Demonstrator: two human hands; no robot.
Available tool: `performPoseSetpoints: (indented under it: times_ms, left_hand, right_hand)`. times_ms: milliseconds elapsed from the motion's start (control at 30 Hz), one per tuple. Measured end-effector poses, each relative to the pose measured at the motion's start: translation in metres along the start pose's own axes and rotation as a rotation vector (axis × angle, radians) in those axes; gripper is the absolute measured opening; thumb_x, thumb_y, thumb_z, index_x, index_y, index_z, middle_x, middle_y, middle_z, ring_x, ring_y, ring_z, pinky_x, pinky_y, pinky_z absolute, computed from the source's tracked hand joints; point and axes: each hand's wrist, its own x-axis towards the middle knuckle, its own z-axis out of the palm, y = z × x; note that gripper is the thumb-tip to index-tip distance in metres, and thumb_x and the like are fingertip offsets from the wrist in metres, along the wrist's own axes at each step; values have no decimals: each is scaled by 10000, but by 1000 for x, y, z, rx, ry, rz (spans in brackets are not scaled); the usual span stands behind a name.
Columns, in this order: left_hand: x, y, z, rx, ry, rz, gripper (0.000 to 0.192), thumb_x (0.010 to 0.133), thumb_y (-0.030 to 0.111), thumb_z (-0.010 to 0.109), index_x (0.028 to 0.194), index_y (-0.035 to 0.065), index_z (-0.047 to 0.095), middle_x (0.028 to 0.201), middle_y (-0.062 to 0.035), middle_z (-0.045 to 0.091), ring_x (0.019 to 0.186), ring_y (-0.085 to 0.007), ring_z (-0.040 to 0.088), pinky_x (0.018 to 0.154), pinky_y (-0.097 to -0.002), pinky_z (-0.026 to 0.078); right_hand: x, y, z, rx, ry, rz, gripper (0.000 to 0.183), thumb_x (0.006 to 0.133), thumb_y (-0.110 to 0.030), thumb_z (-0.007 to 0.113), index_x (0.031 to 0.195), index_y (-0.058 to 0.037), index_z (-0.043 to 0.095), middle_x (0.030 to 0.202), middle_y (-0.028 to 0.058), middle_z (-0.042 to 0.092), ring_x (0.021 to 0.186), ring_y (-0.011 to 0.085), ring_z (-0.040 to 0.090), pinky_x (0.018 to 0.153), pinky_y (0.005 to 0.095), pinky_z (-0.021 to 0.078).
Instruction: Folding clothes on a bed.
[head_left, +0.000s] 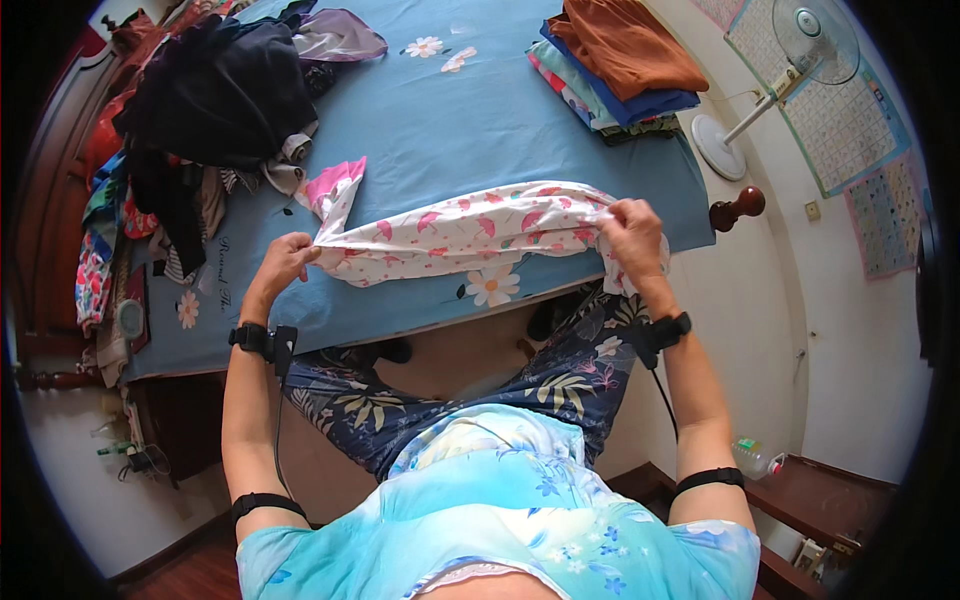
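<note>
A white garment with a pink umbrella print (450, 229) is stretched sideways between my hands, low over the near part of the bed. My left hand (289, 262) pinches its left end, where a part with a pink cuff (337, 178) lies folded back on the sheet. My right hand (634, 234) grips the other end near the bed's right corner, and some cloth hangs below the fingers. Which part of the garment each hand holds cannot be told. Blue sheeting with daisies (420, 135) lies beneath.
A heap of loose clothes (225, 97) covers the bed's left side. A folded stack, topped by a rust-brown garment (630, 49), sits at the far right. Beyond the wooden bedpost knob (739, 208) stands a white fan (814, 34). A plastic bottle (757, 457) is at the lower right.
</note>
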Motion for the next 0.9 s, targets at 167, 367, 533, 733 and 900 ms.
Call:
performPoseSetpoints:
  times_ms: [167,367,533,733,900]
  left_hand:
    - [3,-16,15,42,177,174,106,826,83,649,809,-7,596,756,-53,580,595,-124,577,550,-272,467]
    - [9,2,21,-122,30,55,170,829,145,685,811,-18,640,666,-42,590,575,-118,565,547,-265,458]
    - [38,-13,7,-11,208,10,283,838,260,702,778,-14,666,711,-89,644,598,-155,603,597,-304,483]
    - [82,7,37,271,266,27,284,641,228,831,773,42,661,750,-96,656,727,-201,623,668,-345,485]
    - [82,5,43,356,289,-76,277,626,223,809,813,58,688,917,-159,695,896,-306,666,784,-399,512]
  right_hand:
    - [-24,-5,22,-208,-47,-248,308,696,-139,746,959,-27,632,937,163,578,905,366,587,775,443,486]
    - [-43,8,18,-469,-97,-261,434,664,-87,742,1065,-54,578,1052,148,537,1017,349,537,854,452,444]
    - [-35,22,8,-614,-4,-246,434,672,-62,712,1084,-68,577,1097,124,530,1075,335,505,925,441,417]
    - [-33,44,6,-653,61,-295,390,706,-25,648,1088,-73,585,1068,129,562,1026,341,543,910,445,446]
    - [-27,50,-11,-639,17,-176,314,733,-2,591,1041,-55,611,948,128,564,908,340,592,767,429,513]
